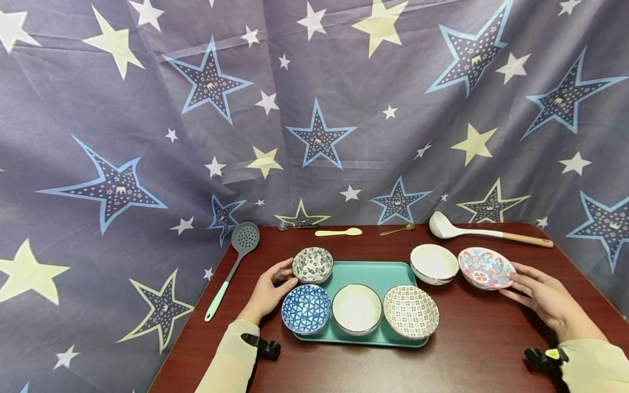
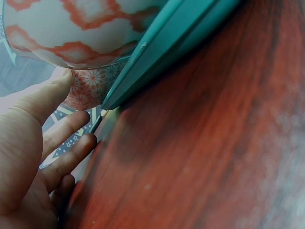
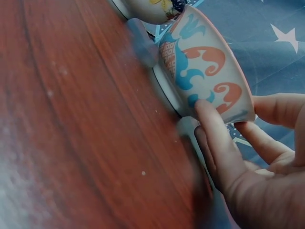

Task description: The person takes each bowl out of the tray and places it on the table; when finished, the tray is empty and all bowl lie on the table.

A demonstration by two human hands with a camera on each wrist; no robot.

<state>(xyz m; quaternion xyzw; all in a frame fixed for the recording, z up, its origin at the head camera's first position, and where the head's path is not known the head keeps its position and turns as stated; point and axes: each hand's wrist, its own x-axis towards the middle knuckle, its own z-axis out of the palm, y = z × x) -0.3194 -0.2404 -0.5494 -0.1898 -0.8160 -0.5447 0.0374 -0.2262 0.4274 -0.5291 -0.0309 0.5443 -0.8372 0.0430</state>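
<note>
My left hand [image 1: 272, 291] is beside the small black-and-white patterned bowl [image 1: 312, 265], at the back left corner of the teal tray [image 1: 373, 273]. In the left wrist view its thumb reaches the reddish flowered outside of this bowl [image 2: 90, 86], while the other fingers [image 2: 71, 157] stand spread out, apart from it. My right hand [image 1: 545, 297] pinches the near right side of the red-and-blue patterned bowl [image 1: 486, 268]. In the right wrist view, the thumb presses this bowl's outer wall [image 3: 205, 62] and the fingertips meet its rim.
Along the tray's front stand a blue bowl [image 1: 307, 309], a cream bowl [image 1: 357, 309] and a brown-patterned bowl [image 1: 411, 311]. A white bowl [image 1: 434, 264] stands right of the tray. Behind are a ladle [image 1: 444, 226] and a cream spoon [image 1: 339, 232]; a skimmer [image 1: 244, 237] lies left.
</note>
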